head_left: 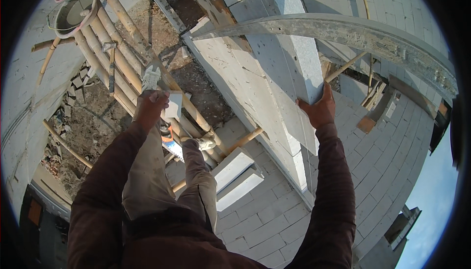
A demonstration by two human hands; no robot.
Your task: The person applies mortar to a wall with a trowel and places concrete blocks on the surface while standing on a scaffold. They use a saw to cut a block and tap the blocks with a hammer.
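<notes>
Matt, rough white concrete block (289, 53); mortar-crusted metal straightedge (353, 31) far right; smooth bamboo scaffold poles (122, 68) left; grey plastic bucket (73, 11).

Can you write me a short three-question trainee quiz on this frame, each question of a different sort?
1. True or false: the right hand rests on the end of the upright white block on top of the wall.
2. Multiple choice: the left hand holds a) a bucket, b) a small white block piece, c) a hammer.
3. Fill in: the person stands on a scaffold of ____ poles.

Key
1. True; the fingers wrap the block's near end.
2. b; the bucket sits further along the scaffold, and the hammer lies on the poles.
3. Bamboo.
</notes>
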